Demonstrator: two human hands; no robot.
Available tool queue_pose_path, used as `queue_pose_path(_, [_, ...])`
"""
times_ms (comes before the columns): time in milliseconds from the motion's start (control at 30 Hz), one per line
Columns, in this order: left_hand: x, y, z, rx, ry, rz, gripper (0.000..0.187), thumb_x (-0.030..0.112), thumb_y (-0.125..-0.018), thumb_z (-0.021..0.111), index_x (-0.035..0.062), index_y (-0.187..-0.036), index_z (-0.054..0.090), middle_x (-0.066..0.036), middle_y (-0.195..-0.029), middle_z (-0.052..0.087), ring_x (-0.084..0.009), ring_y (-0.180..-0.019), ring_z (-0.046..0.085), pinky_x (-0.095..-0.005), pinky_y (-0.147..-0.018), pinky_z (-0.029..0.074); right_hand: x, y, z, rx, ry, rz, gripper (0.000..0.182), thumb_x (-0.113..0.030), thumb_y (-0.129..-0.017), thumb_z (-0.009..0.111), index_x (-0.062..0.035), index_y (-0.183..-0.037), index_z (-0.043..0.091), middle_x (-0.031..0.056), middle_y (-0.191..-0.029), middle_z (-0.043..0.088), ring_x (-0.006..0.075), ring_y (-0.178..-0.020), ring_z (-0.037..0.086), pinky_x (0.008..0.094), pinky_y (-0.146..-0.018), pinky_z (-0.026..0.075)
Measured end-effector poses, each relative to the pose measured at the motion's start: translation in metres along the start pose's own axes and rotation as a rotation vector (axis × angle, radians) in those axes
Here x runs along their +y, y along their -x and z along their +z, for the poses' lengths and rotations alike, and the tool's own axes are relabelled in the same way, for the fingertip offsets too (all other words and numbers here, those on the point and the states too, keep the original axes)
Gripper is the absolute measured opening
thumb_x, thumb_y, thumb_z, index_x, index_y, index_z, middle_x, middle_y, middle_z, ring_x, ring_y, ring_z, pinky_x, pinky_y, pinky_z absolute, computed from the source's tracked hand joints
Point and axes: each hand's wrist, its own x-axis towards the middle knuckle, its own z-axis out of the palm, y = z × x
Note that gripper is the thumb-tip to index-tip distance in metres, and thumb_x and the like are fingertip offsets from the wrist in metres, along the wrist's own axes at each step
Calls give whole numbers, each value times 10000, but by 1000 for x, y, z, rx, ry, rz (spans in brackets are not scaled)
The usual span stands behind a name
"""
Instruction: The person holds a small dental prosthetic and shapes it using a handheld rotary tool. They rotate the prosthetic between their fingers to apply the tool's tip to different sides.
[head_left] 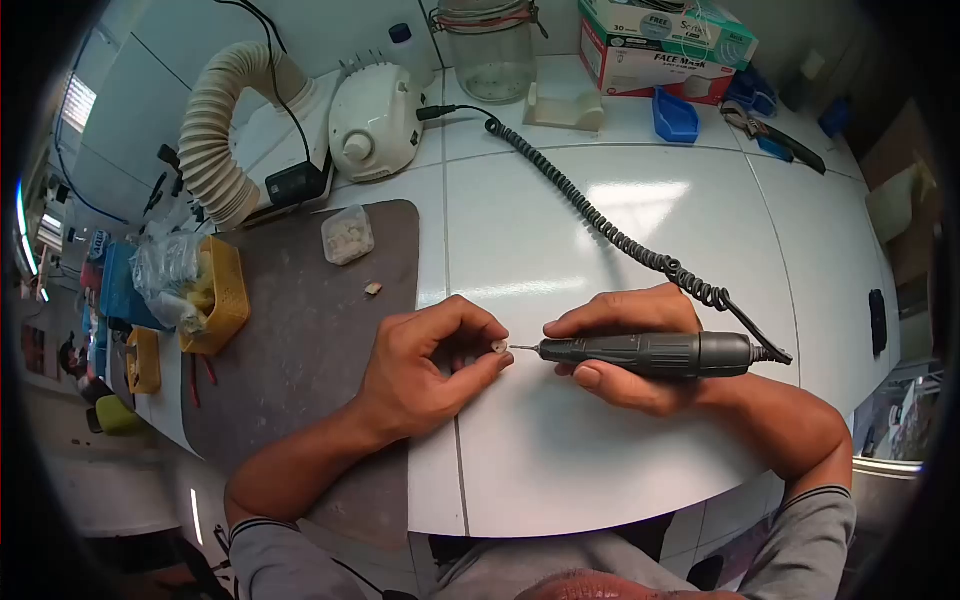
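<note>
My left hand (pixel 425 368) pinches a small whitish, tooth-like piece (pixel 499 346) between thumb and forefinger. Wrapped along the black body of a rotary handpiece (pixel 640 355) are the fingers of my right hand (pixel 650 310). Its thin metal bur (pixel 524 347) points left and its tip meets or nearly meets the piece; contact cannot be made out. A coiled black cord (pixel 600 222) runs from the handpiece's rear to a cream control box (pixel 375 120) with a round knob. On the dark mat (pixel 300 290) lie a beige fragment (pixel 374 289) and a clear tub (pixel 348 236) of pale pieces.
A ribbed hose (pixel 205 135) arches at the back left. Yellow basket (pixel 228 300) with a plastic bag stands on the left. Farther back are a glass jar (pixel 490 50), face mask boxes (pixel 655 65), a blue tray (pixel 676 117) and black-handled pliers (pixel 785 142).
</note>
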Motion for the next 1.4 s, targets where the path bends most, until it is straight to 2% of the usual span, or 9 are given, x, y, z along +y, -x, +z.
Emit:
queue_pose_path(167, [4,-2,-3,21,-45,-14,194,93,-888,849,32,-1015,715,-46,-880,770,-96,-737,700,-250,-636,523,8,-4,3,6,49,-118,353,-176,-883,776,38,-1163,769,182,-965,807,252,-803,796,330,-763,635])
queue_pose_path(367, [1,-1,-1,25,-22,-2,173,79,-886,847,33,-998,724,-56,-886,767,-107,-755,707,-258,-639,530,8,-4,3,16,78,-117,358,-196,-882,748,39,-1151,769,182,-940,804,257,-795,795,338,-760,638])
queue_pose_path(467, [-3,-2,0,4,-60,122,173,39,-886,848,25,-1010,728,-51,-962,750,-80,-804,690,-230,-661,523,5,-3,3,15,86,-76,353,-202,-872,739,36,-1130,770,178,-926,801,259,-788,792,347,-760,639])
queue_pose_path(667, [5,-2,-1,-40,-79,38,178,52,-868,857,46,-1019,762,-51,-1101,716,-65,-822,652,-211,-624,477,4,-1,2,7,156,-49,327,-192,-856,731,15,-1106,776,165,-912,798,266,-777,789,347,-760,637])
queue_pose_path(767, [4,-2,-1,-47,-58,25,170,58,-869,857,43,-1018,775,-49,-1106,715,-54,-795,630,-209,-612,462,3,-1,3,5,150,-50,319,-198,-852,741,1,-1099,781,158,-916,798,267,-774,788,349,-756,638])
queue_pose_path(867, [6,-4,-3,-80,-49,-4,176,57,-868,854,42,-1031,789,-46,-1109,714,-47,-790,624,-207,-609,459,5,-2,4,-27,176,-110,344,-219,-882,724,36,-1108,772,159,-887,798,252,-735,794,338,-712,651])
queue_pose_path(967, [5,-4,-5,-96,-44,-2,176,58,-873,843,42,-1040,794,-41,-1106,714,-43,-771,615,-204,-604,453,1,-1,4,-52,184,-68,291,-180,-852,764,-4,-1082,781,147,-926,802,259,-776,792,354,-747,648])
queue_pose_path(1267, [5,-6,-8,-169,-37,-14,224,38,-859,804,39,-1083,820,-54,-1125,658,-103,-939,641,-227,-703,494,-2,-3,5,-88,231,-68,281,-183,-870,759,-16,-1095,778,139,-908,798,246,-759,790,347,-720,647])
queue_pose_path(1400, [7,-5,-8,-173,-36,-9,238,34,-856,796,36,-1093,814,-54,-1137,652,-108,-936,645,-230,-722,499,-1,-2,5,-96,224,-53,278,-183,-869,757,-16,-1090,777,137,-908,798,250,-768,793,349,-725,649])
